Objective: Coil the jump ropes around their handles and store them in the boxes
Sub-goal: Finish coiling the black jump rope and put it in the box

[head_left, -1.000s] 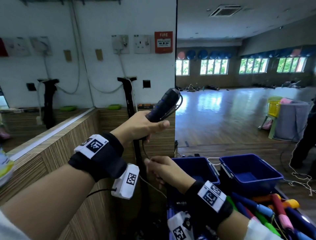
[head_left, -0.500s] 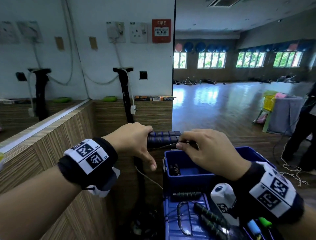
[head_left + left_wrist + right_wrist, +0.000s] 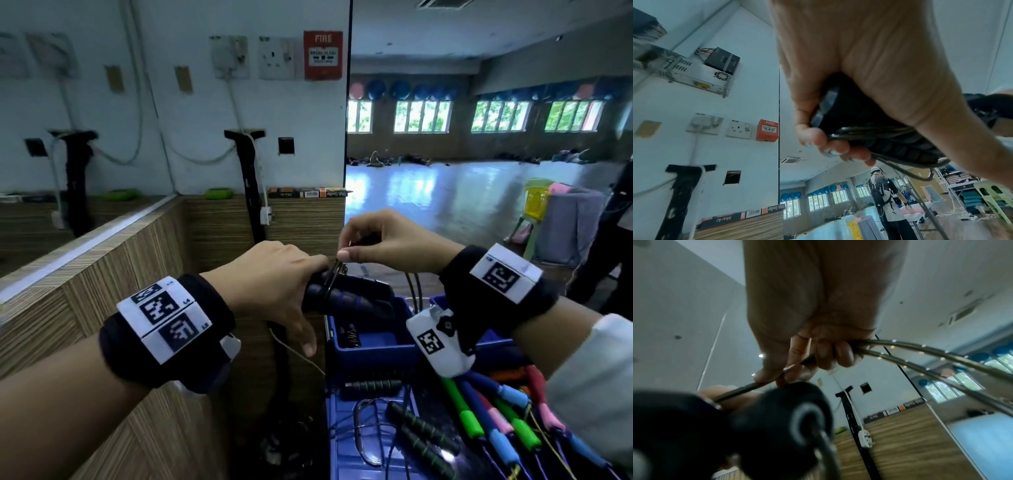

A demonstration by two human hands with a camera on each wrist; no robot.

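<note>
My left hand (image 3: 274, 284) grips two black ribbed jump-rope handles (image 3: 349, 299) side by side, level, pointing right over a blue box (image 3: 373, 349). A few turns of thin dark rope (image 3: 330, 279) wrap the handles near my fingers. My right hand (image 3: 387, 243) sits just above the handles and pinches the rope (image 3: 900, 347) between thumb and fingers; two strands trail off to the right. In the left wrist view the fingers (image 3: 830, 144) curl round the handles (image 3: 869, 129) and the rope turns. The right wrist view shows the handle ends (image 3: 793, 423) close and blurred.
A second blue box (image 3: 493, 342) stands behind my right wrist. Below lie black handles with green bands (image 3: 421, 431), loose rope, and several coloured foam handles (image 3: 500, 411) on a blue surface. A wood-panelled counter (image 3: 113, 274) runs along the left. A person (image 3: 885, 199) stands in the hall.
My right hand has risen from level with the handles to above them, drawing the rope over. The left hand keeps its grip on the handles, which stay level over the box.
</note>
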